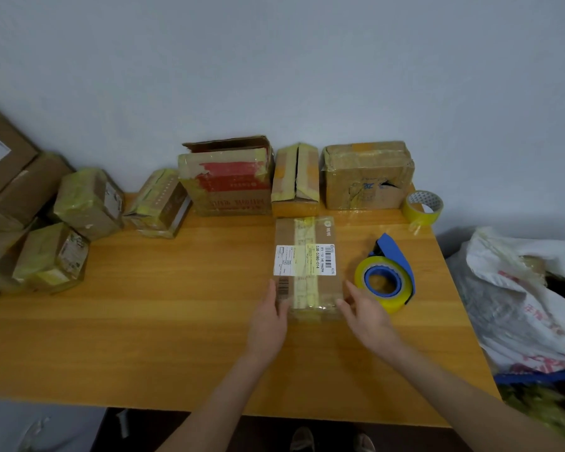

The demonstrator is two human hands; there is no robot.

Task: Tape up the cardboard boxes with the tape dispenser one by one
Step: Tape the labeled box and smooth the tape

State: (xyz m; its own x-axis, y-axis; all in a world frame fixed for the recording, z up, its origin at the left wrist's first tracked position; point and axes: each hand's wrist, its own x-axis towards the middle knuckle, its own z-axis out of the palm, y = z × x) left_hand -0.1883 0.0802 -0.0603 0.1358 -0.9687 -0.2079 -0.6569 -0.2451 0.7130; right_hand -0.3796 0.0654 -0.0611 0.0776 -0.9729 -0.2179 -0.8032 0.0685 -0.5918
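Observation:
A flat cardboard box (307,265) with a white shipping label and a yellowish tape strip down its middle lies on the wooden table (144,321). My left hand (269,316) touches its near left corner, fingers spread. My right hand (367,316) touches its near right corner, fingers apart. Neither hand grips anything. The blue tape dispenser (387,275) with a yellow roll rests on the table just right of the box, close to my right hand.
Taped boxes line the wall: a red-printed one (229,177), a narrow one (296,181), a torn one (367,174), a small one (159,203). More boxes (40,223) pile at left. A spare tape roll (423,207) sits far right. A white sack (529,295) lies beyond the table's right edge.

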